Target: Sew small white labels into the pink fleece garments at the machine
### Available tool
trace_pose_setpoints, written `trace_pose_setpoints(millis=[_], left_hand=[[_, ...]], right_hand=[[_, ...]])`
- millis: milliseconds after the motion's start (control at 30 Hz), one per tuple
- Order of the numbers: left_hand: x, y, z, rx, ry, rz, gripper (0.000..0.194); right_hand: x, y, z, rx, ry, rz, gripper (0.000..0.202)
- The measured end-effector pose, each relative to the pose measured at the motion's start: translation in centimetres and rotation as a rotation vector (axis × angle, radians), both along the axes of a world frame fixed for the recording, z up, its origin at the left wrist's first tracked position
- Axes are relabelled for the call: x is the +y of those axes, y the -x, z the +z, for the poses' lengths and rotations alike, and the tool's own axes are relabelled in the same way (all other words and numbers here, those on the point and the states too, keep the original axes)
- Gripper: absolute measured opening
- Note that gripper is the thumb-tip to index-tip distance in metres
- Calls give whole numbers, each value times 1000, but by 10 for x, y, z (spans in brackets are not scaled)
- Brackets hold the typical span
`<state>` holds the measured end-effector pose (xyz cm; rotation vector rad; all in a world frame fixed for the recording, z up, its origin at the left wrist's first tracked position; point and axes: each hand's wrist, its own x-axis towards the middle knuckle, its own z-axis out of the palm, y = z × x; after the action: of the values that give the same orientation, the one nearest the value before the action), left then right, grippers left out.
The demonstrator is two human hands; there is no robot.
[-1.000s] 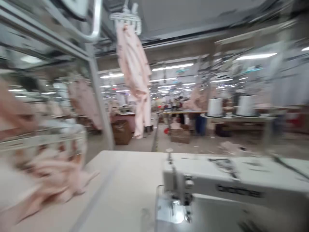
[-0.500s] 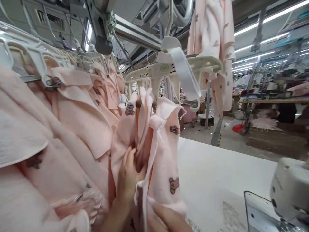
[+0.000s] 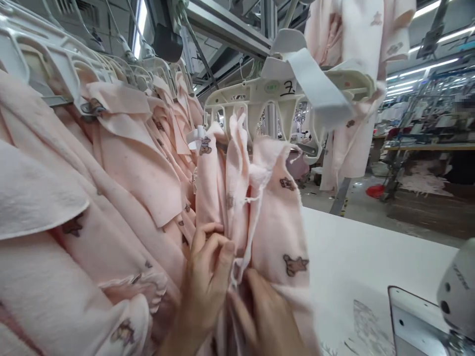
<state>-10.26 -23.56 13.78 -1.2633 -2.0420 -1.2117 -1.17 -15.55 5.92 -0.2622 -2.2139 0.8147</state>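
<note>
Pink garment [image 3: 276,222] with brown bear prints, centre of frame, hanging below a cream hanger [image 3: 256,96] that has a handwritten 7 on it. My left grip [image 3: 208,277], lower centre, is clasped on a fold of it, fingers bent, thumb to the right. My right grip [image 3: 272,311], just right of that and a bit lower, is on the same garment, by the pale seam edge; blurred, tips partly lost in the folds, so can't tell if it's closed on cloth or only touching. Garment top stands up in several layers below the hanger, edges frayed, loose thread at mid-frame. White strap [image 3: 315,81] is draped over the hanger, free end toward upper right. Left half of frame: packed row of pink garments [image 3: 133,168] under white hangers [image 3: 40,49], near my left grip. Metal rail [image 3: 230,24] crosses upper centre. Another printed garment [image 3: 361,37] hangs upper right. White worktop [image 3: 345,237] at lower right, past the garment's right edge; sewing machine head [image 3: 460,287] at the far right edge, metal plate [image 3: 419,319] beside it. Red object [image 3: 374,191] on the floor, right background.
</note>
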Motion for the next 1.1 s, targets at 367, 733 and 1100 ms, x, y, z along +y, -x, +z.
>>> trace_pose_setpoints(millis=[367,733,1100], left_hand=[[0,50,-28,209,120,142,9],[-38,10,-54,-517,25,-223,13],[-80,-12,23,-655,-229,-192,31]], right_hand=[[-18,-10,13,198,97,111,17],[-3,-11,-11,6,781,490,31],[-17,-72,25,100,309,-179,33]])
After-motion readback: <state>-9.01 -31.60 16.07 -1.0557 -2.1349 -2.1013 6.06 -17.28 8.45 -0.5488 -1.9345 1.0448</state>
